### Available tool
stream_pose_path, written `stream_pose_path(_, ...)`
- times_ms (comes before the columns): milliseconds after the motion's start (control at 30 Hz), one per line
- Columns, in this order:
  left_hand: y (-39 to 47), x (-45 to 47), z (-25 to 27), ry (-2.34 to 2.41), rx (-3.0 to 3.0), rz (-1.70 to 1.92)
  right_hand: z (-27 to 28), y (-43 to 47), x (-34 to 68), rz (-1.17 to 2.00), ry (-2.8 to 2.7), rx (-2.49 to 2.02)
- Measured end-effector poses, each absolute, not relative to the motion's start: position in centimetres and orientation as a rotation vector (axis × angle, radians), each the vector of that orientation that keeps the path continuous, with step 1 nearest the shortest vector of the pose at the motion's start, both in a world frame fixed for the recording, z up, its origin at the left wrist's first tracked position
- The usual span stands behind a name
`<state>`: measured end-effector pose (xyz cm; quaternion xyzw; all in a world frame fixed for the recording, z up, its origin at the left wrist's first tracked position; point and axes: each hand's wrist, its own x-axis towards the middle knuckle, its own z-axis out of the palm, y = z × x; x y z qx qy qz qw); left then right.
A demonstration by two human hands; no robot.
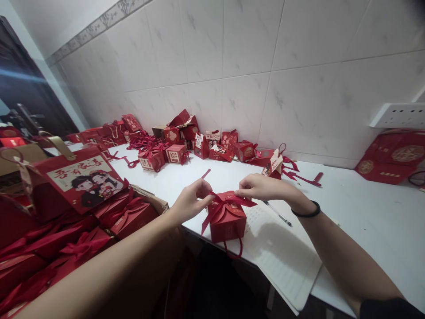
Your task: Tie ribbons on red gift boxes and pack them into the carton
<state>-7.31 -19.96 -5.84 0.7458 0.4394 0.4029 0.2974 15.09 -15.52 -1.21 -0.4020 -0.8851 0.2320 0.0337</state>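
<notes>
A small red gift box stands at the table's front edge, with a dark red ribbon tied across its top. My left hand pinches the ribbon at the box's left side. On the other side, my right hand has its fingers closed on the ribbon near the box's top right. A red cord loop hangs from the front of the box over the table edge. Beside the box lie an open notebook and a pen.
A carton at the left holds many ribboned red boxes and a printed gift bag. More small boxes and loose ribbons line the tiled wall. A red bag leans below a power strip at the right.
</notes>
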Motion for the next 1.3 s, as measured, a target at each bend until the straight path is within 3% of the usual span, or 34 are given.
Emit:
stream_pose_path(233, -19.9, -7.5, -5.8, 1.214, 2.182, 1.084, -1.0, -15.7, 15.0, 0.758, -2.735, -1.267)
stream_pose_path(700, -20.3, -6.8, -5.5, 1.701, 2.429, 0.672, -1.1, -15.7, 15.0, 0.799, -2.844, -1.217)
stream_pose_path(1067, -20.8, -7.2, -4.7, 1.577, 2.055, 0.722, -1.0, -15.8, 15.1, 0.787, -2.849, -1.263)
stream_pose_path(1300, -20.2, -7.5, -6.0, 1.527, 1.878, 0.437, -2.6, -15.0, 15.0, 0.761, -2.908, -1.217)
